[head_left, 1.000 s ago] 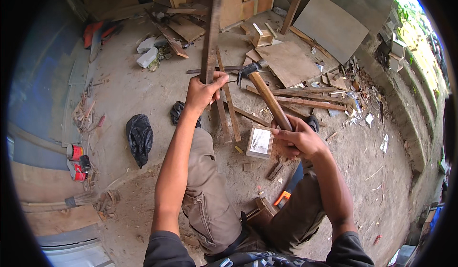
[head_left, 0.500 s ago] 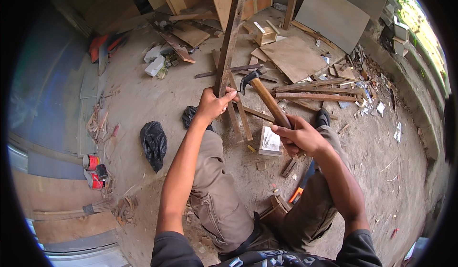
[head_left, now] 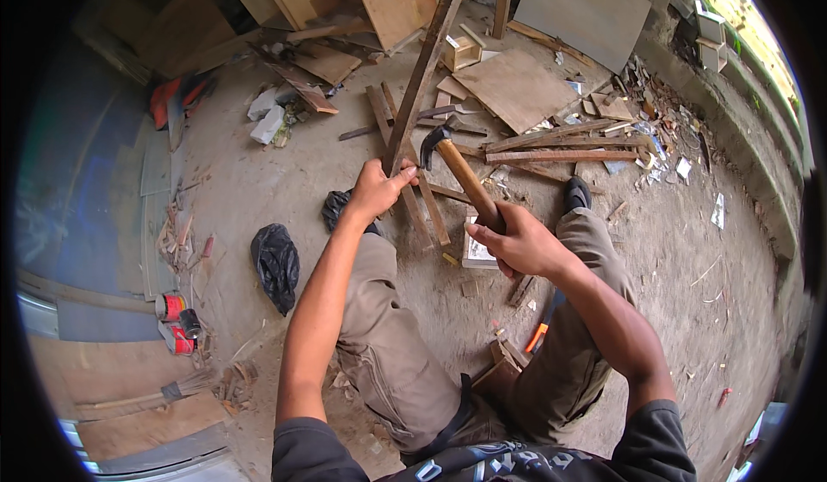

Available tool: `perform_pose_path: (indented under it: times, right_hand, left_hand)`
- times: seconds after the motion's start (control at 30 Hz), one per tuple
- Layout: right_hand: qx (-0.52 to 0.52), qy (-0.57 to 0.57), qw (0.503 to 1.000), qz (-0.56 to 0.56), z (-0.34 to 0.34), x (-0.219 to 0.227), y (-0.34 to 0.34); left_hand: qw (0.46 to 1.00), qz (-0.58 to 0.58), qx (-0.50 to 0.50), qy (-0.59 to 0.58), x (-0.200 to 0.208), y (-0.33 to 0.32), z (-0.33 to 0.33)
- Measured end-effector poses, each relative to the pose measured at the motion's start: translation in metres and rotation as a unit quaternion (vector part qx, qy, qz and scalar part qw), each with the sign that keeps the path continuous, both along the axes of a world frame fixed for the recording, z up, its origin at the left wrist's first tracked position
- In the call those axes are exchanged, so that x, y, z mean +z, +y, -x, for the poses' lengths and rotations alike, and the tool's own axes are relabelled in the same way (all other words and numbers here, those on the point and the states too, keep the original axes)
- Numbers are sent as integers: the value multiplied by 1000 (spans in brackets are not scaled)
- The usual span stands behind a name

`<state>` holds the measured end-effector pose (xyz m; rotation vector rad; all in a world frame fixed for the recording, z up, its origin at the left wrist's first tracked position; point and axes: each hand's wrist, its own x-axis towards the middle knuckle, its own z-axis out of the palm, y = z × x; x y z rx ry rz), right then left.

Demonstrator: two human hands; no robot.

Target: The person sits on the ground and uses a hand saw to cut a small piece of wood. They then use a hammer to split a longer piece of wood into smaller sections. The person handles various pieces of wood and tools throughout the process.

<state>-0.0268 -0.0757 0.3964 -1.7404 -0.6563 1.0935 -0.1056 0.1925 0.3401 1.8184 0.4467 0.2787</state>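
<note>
My left hand (head_left: pixel 379 191) is closed round the lower end of a long dark wooden batten (head_left: pixel 426 64), which slants up and away to the right. My right hand (head_left: pixel 523 239) grips a claw hammer (head_left: pixel 468 176) by its wooden handle. The dark hammer head is just right of the batten and my left fingers, seemingly apart from them. Beneath my right hand a small box with a white top (head_left: pixel 476 254) stands on the floor, partly hidden by that hand. Loose wooden strips (head_left: pixel 412 202) lie crossed on the ground beyond my left hand.
A black plastic bag (head_left: pixel 276 267) lies left of my knee. A saw with an orange handle (head_left: pixel 537 337) rests by my right leg. Beyond are stacked battens (head_left: pixel 568 155), a plywood sheet (head_left: pixel 517 90) and a small wooden box (head_left: pixel 463 53). Red cans (head_left: pixel 175 307) stand at the left.
The batten's far end has dropped into view, and it leans more to the right. The hammer has shifted slightly left in the picture. The whole view has also moved a little.
</note>
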Motion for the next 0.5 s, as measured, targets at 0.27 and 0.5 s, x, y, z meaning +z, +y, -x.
perform_pose_path:
  times: [0.27, 0.5]
  right_hand:
    - [-16, 174, 984, -25, -14, -4, -3]
    - [-68, 328, 939, -78, -15, -13, 2]
  left_hand:
    - [998, 47, -43, 8, 0, 4, 3]
    - [990, -32, -130, 52, 20, -21, -1]
